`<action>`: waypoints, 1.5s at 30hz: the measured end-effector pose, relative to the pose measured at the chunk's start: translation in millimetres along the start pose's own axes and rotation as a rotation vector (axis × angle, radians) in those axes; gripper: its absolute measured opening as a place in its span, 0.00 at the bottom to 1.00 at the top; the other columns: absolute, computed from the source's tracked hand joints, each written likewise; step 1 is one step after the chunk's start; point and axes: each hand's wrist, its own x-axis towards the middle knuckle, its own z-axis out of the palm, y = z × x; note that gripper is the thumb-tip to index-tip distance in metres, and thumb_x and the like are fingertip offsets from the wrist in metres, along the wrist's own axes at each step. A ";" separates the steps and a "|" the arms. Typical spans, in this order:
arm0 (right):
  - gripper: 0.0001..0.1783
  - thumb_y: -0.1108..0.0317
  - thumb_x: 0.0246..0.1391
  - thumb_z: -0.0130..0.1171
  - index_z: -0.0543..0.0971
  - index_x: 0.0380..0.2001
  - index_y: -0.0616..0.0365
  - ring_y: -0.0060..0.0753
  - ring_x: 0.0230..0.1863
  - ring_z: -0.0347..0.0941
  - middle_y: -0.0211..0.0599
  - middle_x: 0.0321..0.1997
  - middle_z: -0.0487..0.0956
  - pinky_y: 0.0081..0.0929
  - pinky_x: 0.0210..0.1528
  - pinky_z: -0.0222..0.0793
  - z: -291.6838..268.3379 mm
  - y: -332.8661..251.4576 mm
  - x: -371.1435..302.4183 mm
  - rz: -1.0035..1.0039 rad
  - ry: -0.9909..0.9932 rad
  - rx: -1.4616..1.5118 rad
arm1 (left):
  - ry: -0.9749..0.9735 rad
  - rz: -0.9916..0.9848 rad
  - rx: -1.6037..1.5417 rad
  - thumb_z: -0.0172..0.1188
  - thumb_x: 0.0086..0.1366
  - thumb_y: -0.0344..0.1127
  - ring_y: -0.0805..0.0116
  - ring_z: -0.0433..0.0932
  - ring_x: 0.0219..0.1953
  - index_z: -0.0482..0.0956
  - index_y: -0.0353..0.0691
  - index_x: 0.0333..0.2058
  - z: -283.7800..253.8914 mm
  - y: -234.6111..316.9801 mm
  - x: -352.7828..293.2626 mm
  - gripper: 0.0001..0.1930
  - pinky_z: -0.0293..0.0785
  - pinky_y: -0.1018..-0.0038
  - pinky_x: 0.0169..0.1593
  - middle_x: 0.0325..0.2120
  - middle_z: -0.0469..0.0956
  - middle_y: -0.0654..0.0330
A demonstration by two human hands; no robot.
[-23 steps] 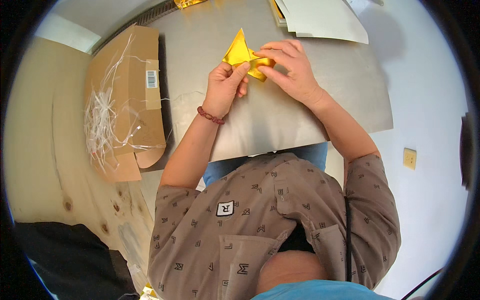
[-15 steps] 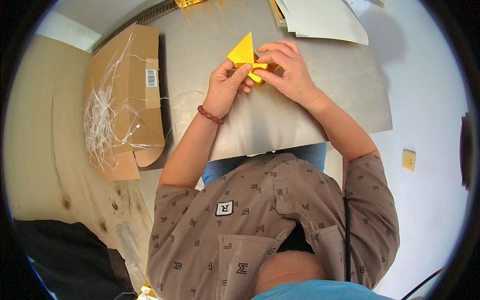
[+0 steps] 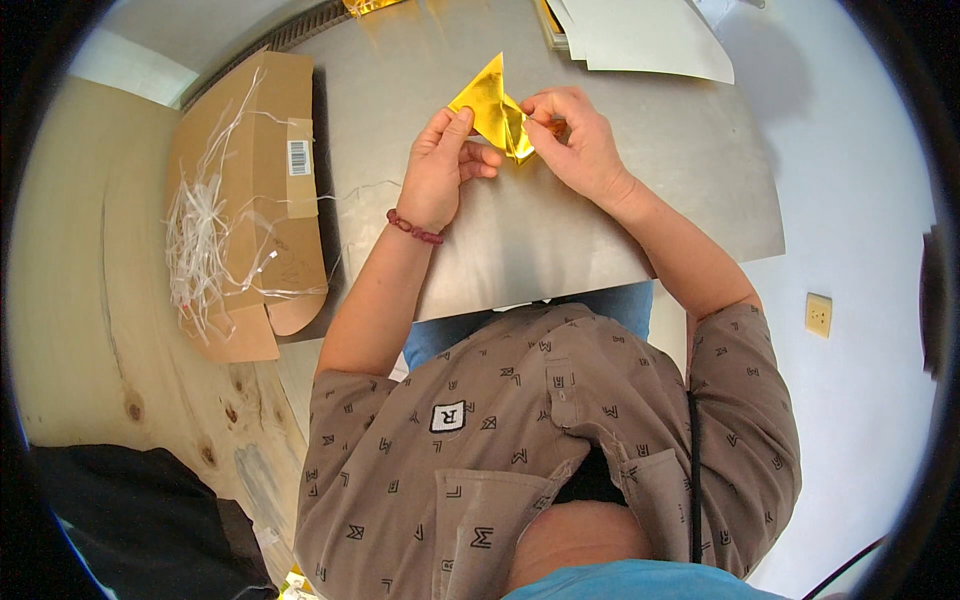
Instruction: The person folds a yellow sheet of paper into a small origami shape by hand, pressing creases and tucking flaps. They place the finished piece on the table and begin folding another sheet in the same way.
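Fingers of the left hand [image 3: 436, 168], shifted from the middle of the folded gold paper [image 3: 488, 105] to its left edge, pinch it above the desk [image 3: 570, 240] while the right hand [image 3: 582, 148] grips the other side, apparently freeing the central fold for shaping.

Above one metal table [image 3: 680, 190] we count two hands [image 3: 436, 165] and one folded gold sheet [image 3: 487, 103]. We see one cardboard box [image 3: 275, 170] left of the table, one socket [image 3: 818, 315] right.
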 end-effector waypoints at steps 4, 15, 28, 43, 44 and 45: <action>0.07 0.72 0.57 0.63 0.74 0.30 0.60 0.39 0.38 0.76 0.40 0.37 0.83 0.33 0.39 0.78 -1.8 -1.8 -0.2 0.037 0.011 -0.033 | -0.006 -0.005 -0.004 0.54 0.80 0.45 0.76 0.84 0.30 0.77 0.42 0.51 -0.7 0.7 0.1 0.13 0.82 0.79 0.32 0.38 0.84 0.63; 0.07 0.73 0.60 0.62 0.74 0.32 0.61 0.23 0.33 0.76 0.38 0.40 0.81 0.24 0.38 0.76 -5.0 -0.5 -1.4 0.035 -0.039 -0.074 | -0.077 -0.019 -0.012 0.53 0.81 0.43 0.75 0.84 0.33 0.77 0.44 0.51 -0.7 3.3 0.8 0.11 0.81 0.79 0.34 0.37 0.83 0.64; 0.15 0.67 0.59 0.70 0.75 0.42 0.58 0.21 0.39 0.79 0.32 0.39 0.84 0.22 0.42 0.78 -0.6 1.9 -2.1 0.133 -0.114 0.230 | -0.106 -0.010 0.109 0.54 0.80 0.47 0.79 0.82 0.30 0.79 0.42 0.44 -2.4 2.3 -0.1 0.14 0.80 0.82 0.33 0.32 0.82 0.66; 0.17 0.67 0.63 0.66 0.78 0.52 0.61 0.19 0.41 0.79 0.28 0.38 0.84 0.23 0.48 0.75 -15.3 1.1 2.8 0.275 -0.311 0.297 | -0.037 -0.008 0.180 0.59 0.78 0.40 0.80 0.80 0.27 0.80 0.40 0.49 8.1 3.7 -6.1 0.11 0.77 0.82 0.29 0.32 0.82 0.66; 0.17 0.67 0.63 0.66 0.78 0.52 0.61 0.18 0.41 0.78 0.28 0.37 0.83 0.22 0.48 0.74 -15.8 2.8 2.6 0.279 -0.326 0.291 | -0.044 -0.010 0.193 0.59 0.78 0.40 0.80 0.80 0.26 0.80 0.39 0.49 7.5 2.3 -5.8 0.11 0.77 0.82 0.29 0.32 0.82 0.66; 0.17 0.67 0.63 0.66 0.78 0.53 0.61 0.18 0.40 0.78 0.28 0.37 0.83 0.22 0.47 0.74 -16.1 4.6 2.8 0.272 -0.339 0.289 | -0.054 -0.007 0.202 0.60 0.77 0.40 0.80 0.80 0.26 0.80 0.39 0.50 6.8 0.8 -5.2 0.11 0.78 0.82 0.29 0.32 0.82 0.66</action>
